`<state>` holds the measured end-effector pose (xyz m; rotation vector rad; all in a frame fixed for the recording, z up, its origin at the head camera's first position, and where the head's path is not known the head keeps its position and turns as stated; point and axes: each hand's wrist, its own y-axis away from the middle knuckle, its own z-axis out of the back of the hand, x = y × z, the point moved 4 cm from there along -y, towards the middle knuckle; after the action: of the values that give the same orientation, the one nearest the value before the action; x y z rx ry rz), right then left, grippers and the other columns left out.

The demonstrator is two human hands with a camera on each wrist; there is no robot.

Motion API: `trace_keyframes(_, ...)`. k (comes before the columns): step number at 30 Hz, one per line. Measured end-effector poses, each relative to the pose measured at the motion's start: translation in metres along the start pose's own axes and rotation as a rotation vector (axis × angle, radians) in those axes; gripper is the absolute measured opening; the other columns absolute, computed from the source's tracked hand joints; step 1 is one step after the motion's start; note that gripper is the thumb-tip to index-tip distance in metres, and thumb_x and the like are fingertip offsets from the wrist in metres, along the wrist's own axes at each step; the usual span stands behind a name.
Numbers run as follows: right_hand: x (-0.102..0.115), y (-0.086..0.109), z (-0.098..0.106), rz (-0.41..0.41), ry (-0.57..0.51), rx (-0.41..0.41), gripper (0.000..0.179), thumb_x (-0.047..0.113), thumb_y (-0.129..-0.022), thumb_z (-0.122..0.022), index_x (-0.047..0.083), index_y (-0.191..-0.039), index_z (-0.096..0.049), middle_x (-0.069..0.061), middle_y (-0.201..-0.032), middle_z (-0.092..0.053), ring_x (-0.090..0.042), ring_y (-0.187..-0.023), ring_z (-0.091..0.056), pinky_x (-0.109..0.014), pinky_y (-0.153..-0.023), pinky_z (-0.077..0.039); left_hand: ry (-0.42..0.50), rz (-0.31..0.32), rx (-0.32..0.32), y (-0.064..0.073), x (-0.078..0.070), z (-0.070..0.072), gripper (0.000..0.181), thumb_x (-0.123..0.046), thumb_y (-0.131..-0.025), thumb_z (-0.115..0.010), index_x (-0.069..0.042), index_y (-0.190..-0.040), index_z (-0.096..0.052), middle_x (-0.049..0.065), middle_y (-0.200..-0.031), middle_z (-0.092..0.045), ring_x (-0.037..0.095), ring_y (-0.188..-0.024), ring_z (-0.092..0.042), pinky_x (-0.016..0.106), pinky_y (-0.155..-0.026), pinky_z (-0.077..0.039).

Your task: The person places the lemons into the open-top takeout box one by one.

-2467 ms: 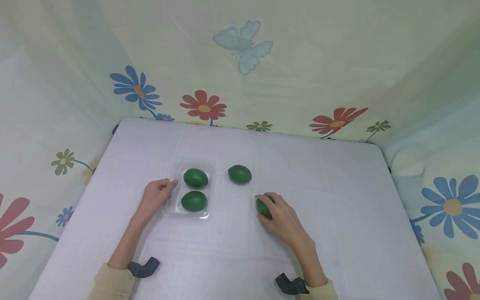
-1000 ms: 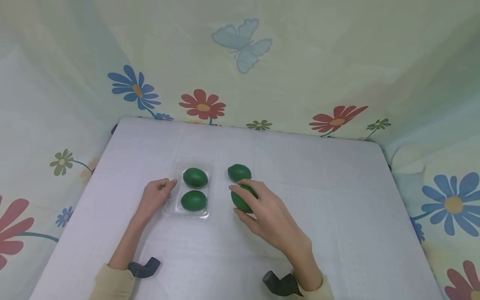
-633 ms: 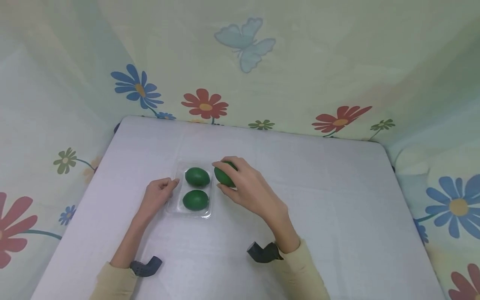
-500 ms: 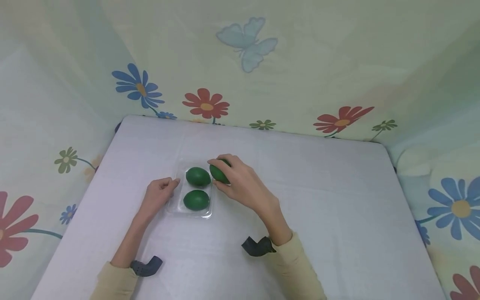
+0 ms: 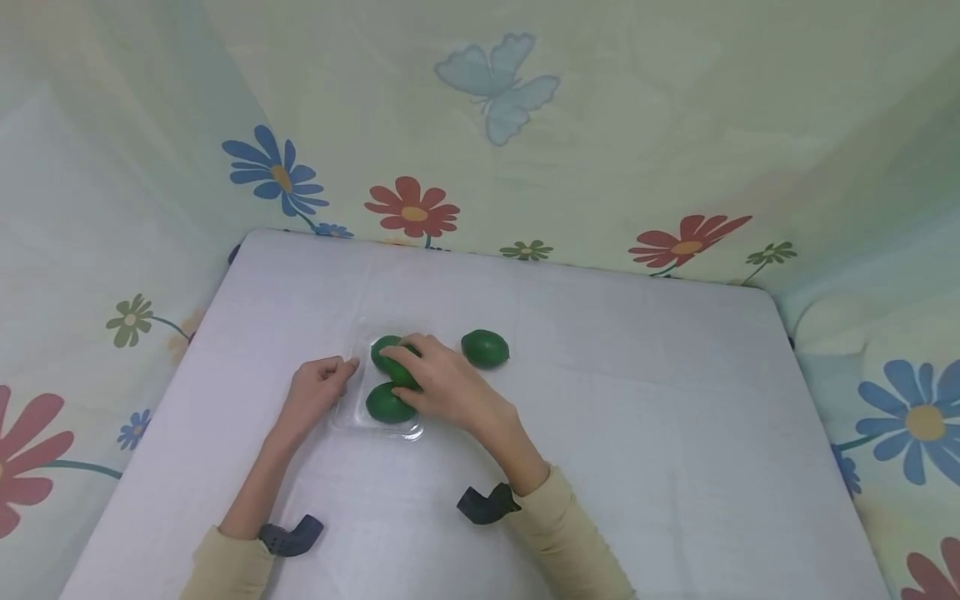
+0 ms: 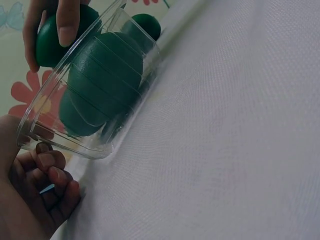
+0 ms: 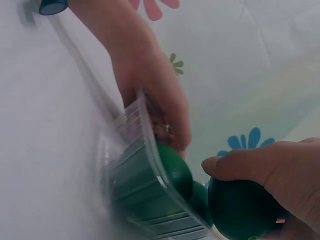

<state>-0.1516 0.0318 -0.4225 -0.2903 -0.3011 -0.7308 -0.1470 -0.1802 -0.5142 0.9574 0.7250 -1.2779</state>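
Note:
A clear plastic tray (image 5: 412,433) lies left of centre on the table. Inside it rest two green limes, a far one (image 5: 382,353) and a near one (image 5: 387,405). My left hand (image 5: 318,387) pinches the tray's left rim between thumb and curled fingers, also seen in the left wrist view. Over the tray, my right hand (image 5: 450,385) grips a third lime (image 5: 401,372) with thumb and fingers; it overlaps both others in the head view. The right wrist view shows this held lime (image 7: 242,210) just beside the tray's upper rim.
Another lime (image 5: 485,348) lies on the white-covered table (image 5: 637,417), right of the tray. Dark curved devices (image 5: 292,536) are worn at both wrists. Flower-printed curtains (image 5: 585,150) hang round the back and sides.
My right hand has brought its lime from the table on the right, past the loose lime, leftward to over the tray. The loose lime shows again. My left hand stays at the rim.

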Motion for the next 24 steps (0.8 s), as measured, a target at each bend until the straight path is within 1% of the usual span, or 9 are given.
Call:
trace_keyframes(2,0.001,-0.001,-0.005,0.006,0.015,0.012,0.053,0.027,-0.093,-0.079,0.015,-0.14,-0.059,-0.008,-0.132,-0.061,-0.021,-0.116,-0.064,-0.032,-0.095,-0.055,-0.001,0.003,-0.002,0.0,0.001,0.0,0.048,-0.037,-0.104,-0.058,-0.011,-0.065,-0.046,-0.005,-0.053,-0.04,0.014,-0.055,-0.038,0.027,-0.053,-0.033)
trace_keyframes(6,0.001,-0.002,-0.011,0.008,0.028,0.007,0.053,0.028,-0.093,-0.079,0.015,-0.14,-0.059,-0.008,-0.132,-0.06,-0.02,-0.115,-0.064,-0.032,-0.092,-0.056,0.007,-0.001,-0.003,0.0,0.001,0.001,0.048,-0.038,-0.104,-0.058,-0.012,-0.065,-0.046,-0.006,-0.053,-0.04,0.014,-0.055,-0.037,0.026,-0.053,-0.033)
trace_keyframes(13,-0.002,0.0,-0.014,-0.004,0.012,0.0,0.053,0.028,-0.093,-0.079,0.015,-0.14,-0.059,-0.007,-0.135,-0.059,-0.021,-0.118,-0.063,-0.033,-0.096,-0.055,0.008,-0.008,0.005,0.0,0.001,-0.001,0.049,-0.038,-0.104,-0.059,-0.012,-0.065,-0.046,-0.006,-0.053,-0.04,0.014,-0.054,-0.038,0.026,-0.052,-0.033)
trace_keyframes(20,-0.002,0.006,-0.009,0.006,0.008,-0.055,0.053,0.027,-0.092,-0.08,0.014,-0.139,-0.06,-0.01,-0.137,-0.059,-0.025,-0.122,-0.061,-0.036,-0.101,-0.053,-0.005,-0.013,0.0,0.002,0.001,-0.001,0.048,-0.038,-0.104,-0.058,-0.011,-0.066,-0.046,-0.005,-0.054,-0.04,0.015,-0.056,-0.04,0.027,-0.054,-0.035)
trace_keyframes(24,-0.001,0.014,0.001,0.01,0.027,-0.113,0.051,0.026,-0.09,-0.082,0.013,-0.136,-0.062,-0.011,-0.137,-0.061,-0.025,-0.123,-0.061,-0.036,-0.101,-0.053,-0.001,-0.011,-0.001,0.003,0.001,0.0,0.048,-0.037,-0.104,-0.058,-0.011,-0.066,-0.046,-0.005,-0.055,-0.04,0.015,-0.058,-0.04,0.027,-0.055,-0.034)
